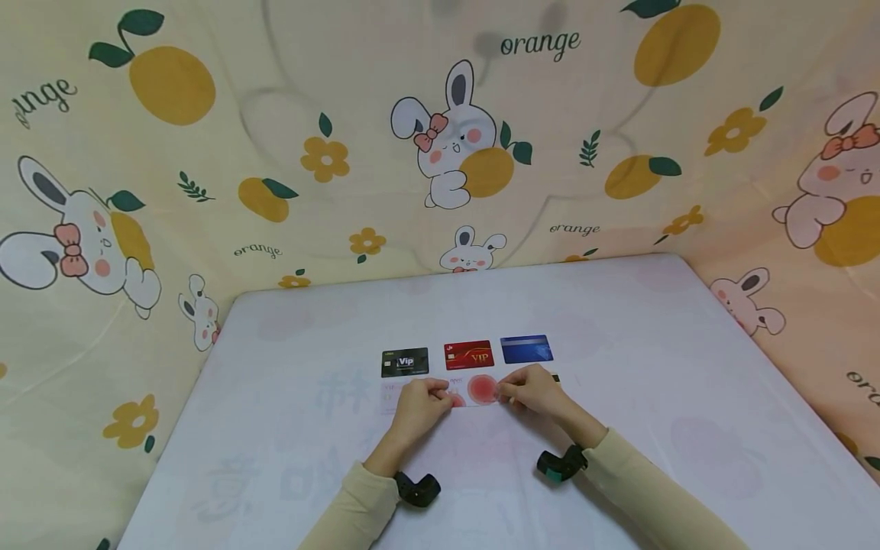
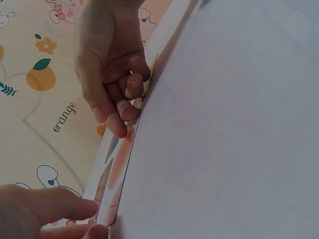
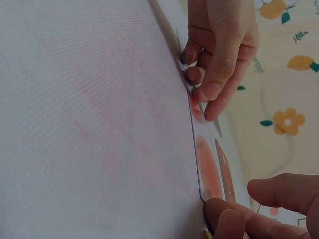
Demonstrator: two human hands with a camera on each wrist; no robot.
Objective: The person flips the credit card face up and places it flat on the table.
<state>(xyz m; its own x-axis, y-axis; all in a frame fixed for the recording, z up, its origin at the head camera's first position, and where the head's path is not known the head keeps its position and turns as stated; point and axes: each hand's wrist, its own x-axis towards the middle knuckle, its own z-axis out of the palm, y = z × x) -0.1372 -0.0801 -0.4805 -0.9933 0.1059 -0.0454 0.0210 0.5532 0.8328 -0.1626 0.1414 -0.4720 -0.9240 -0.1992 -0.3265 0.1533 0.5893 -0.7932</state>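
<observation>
A pale card with pink-red circles (image 1: 483, 389) lies on the white table, in the front row. The fingertips of my left hand (image 1: 418, 409) touch its left end. At its right end, the fingertips of my right hand (image 1: 539, 391) rest by the corner; the right wrist view shows a gap between two of those fingers. Behind it lie a black Vip card (image 1: 405, 363), a red VIP card (image 1: 469, 355) and a blue card (image 1: 526, 349). A faint pinkish card (image 1: 389, 396) is partly covered by the left hand. Beyond the right hand a dark card edge (image 1: 556, 378) peeks out.
The white table (image 1: 289, 336) reaches back to a patterned curtain (image 1: 385, 99) with rabbits and oranges. Black wrist devices (image 1: 418, 490) sit on both wrists, below the beige sleeves (image 1: 357, 500).
</observation>
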